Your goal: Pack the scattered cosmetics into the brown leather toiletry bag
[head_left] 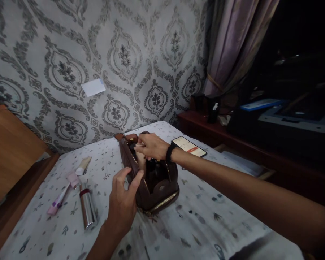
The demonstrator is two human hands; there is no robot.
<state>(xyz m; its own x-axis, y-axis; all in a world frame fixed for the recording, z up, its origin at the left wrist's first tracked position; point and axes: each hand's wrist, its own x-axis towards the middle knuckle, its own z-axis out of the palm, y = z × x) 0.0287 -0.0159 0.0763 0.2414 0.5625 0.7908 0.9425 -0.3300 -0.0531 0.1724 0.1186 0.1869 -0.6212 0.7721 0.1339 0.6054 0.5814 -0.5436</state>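
Observation:
A dark brown zippered bag sits on the patterned bedspread with its top unzipped. My right hand, with a black band at the wrist, reaches over the opening from the right. Its fingers are closed in a pinch, and what they hold is hidden. Just below them, a beige tube-like thing stands along the left inner side. My left hand rests against the bag's near left side, thumb and fingers apart. The contents deeper down are too dark to make out.
Left of the bag lie a silver tumbler-like cylinder, a pink-and-purple item, a pink tube and a cream tube. A lit phone lies right of the bag. Beyond is a dark red cabinet with an open drawer.

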